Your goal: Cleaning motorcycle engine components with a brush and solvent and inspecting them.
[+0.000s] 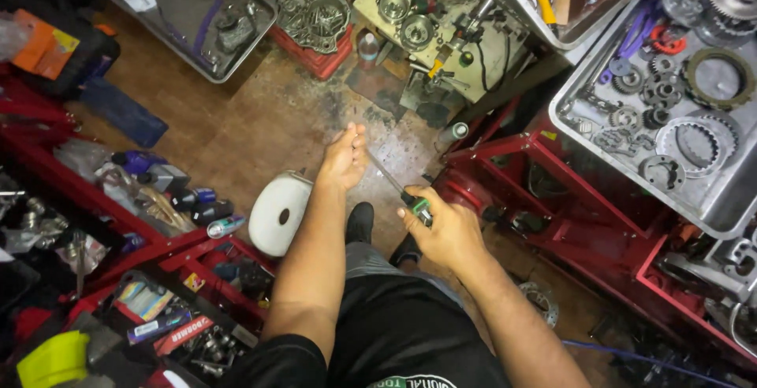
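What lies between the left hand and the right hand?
In the head view, only the screwdriver spans the gap: right hand grips its handle, left hand pinches its tip. Below is floor.

You stand in a repair workshop: a metal tray (714,191) of gears on your right, red tool shelves (118,222) on your left, an oil-stained floor (260,120) between them.

The brown floor (260,120) is open at twelve o'clock. A white container (280,210) blocks nine o'clock. The red frame (552,191) blocks three o'clock.
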